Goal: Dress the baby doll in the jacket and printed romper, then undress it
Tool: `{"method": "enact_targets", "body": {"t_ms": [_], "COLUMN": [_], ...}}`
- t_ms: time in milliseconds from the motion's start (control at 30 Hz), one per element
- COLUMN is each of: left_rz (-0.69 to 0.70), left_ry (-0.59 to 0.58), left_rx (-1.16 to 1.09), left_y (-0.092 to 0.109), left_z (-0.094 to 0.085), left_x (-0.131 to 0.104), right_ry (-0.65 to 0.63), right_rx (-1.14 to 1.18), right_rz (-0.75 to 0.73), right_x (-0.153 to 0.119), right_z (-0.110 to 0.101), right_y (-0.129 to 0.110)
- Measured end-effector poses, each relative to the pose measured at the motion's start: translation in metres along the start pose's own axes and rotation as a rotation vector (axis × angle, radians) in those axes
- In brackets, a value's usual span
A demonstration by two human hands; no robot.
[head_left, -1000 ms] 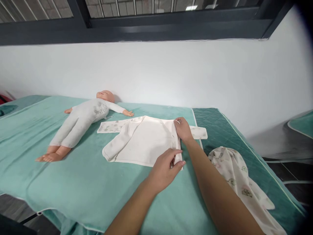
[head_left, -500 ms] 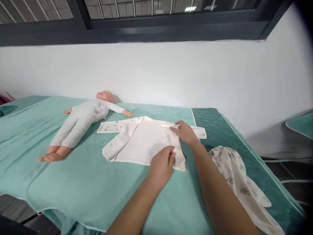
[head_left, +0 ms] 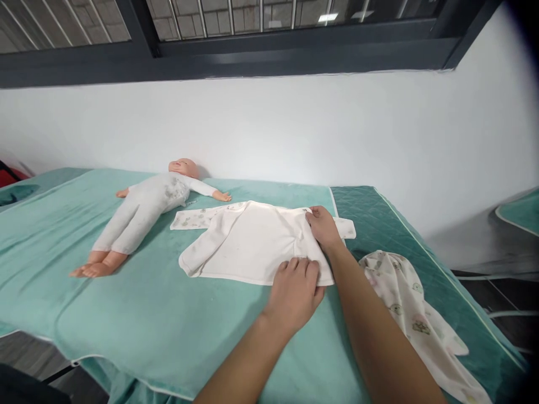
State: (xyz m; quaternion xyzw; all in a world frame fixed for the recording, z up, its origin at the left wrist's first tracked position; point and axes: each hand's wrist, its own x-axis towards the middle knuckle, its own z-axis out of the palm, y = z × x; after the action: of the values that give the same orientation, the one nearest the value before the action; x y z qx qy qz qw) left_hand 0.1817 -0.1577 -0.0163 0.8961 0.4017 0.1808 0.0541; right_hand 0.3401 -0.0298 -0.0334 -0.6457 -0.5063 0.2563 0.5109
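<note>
A small white baby top (head_left: 248,241) lies spread on the green cover, its inner side up, with a patterned sleeve reaching out to the left. My left hand (head_left: 295,286) rests on the lower right part of the top, fingers bent over the cloth near the hem. At the upper right edge, my right hand (head_left: 323,227) pinches the cloth between thumb and fingers. Part of the other sleeve (head_left: 345,228) shows beyond my right hand. My hands cover some of the right side of the top.
A doll (head_left: 147,205) in white clothing lies at the left, head by the wall. Another patterned garment (head_left: 421,320) is crumpled at the right. The green-covered bed (head_left: 147,325) ends at a front edge above the dark floor.
The right front part of the top has unfolded outward to the right. My right hand has shifted slightly right, and my left hand has moved right and turned palm down.
</note>
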Motion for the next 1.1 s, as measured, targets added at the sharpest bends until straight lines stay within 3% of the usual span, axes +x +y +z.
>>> {"method": "enact_targets", "body": {"t_ms": [133, 300, 500, 600, 733, 867, 1100], "left_rz": [0.088, 0.073, 0.415, 0.291, 0.051, 0.032, -0.045], "left_ry": [0.054, 0.207, 0.017, 0.064, 0.1, 0.06, 0.099], "left_rx": [0.098, 0.13, 0.022, -0.033, -0.046, 0.002, -0.015], "left_y": [-0.001, -0.007, -0.003, -0.003, -0.004, -0.005, -0.007], "left_z": [0.0, 0.005, -0.001, -0.005, -0.002, 0.002, 0.004], "left_x": [-0.005, -0.017, -0.015, -0.013, -0.009, -0.007, -0.007], "right_ry": [0.019, 0.082, 0.038, 0.015, 0.012, -0.036, -0.048], "right_rx": [-0.072, -0.21, -0.448, -0.606, -0.596, -0.537, -0.543], "right_rz": [-0.01, -0.032, -0.022, -0.033, -0.081, -0.071, -0.06], "right_x": [0.0, -0.002, -0.008, -0.007, -0.003, -0.001, -0.003], "right_z": [-0.003, -0.01, -0.016, -0.021, -0.026, -0.026, -0.028], "right_y": [-0.002, -0.008, -0.011, -0.012, -0.011, -0.006, 0.001]}}
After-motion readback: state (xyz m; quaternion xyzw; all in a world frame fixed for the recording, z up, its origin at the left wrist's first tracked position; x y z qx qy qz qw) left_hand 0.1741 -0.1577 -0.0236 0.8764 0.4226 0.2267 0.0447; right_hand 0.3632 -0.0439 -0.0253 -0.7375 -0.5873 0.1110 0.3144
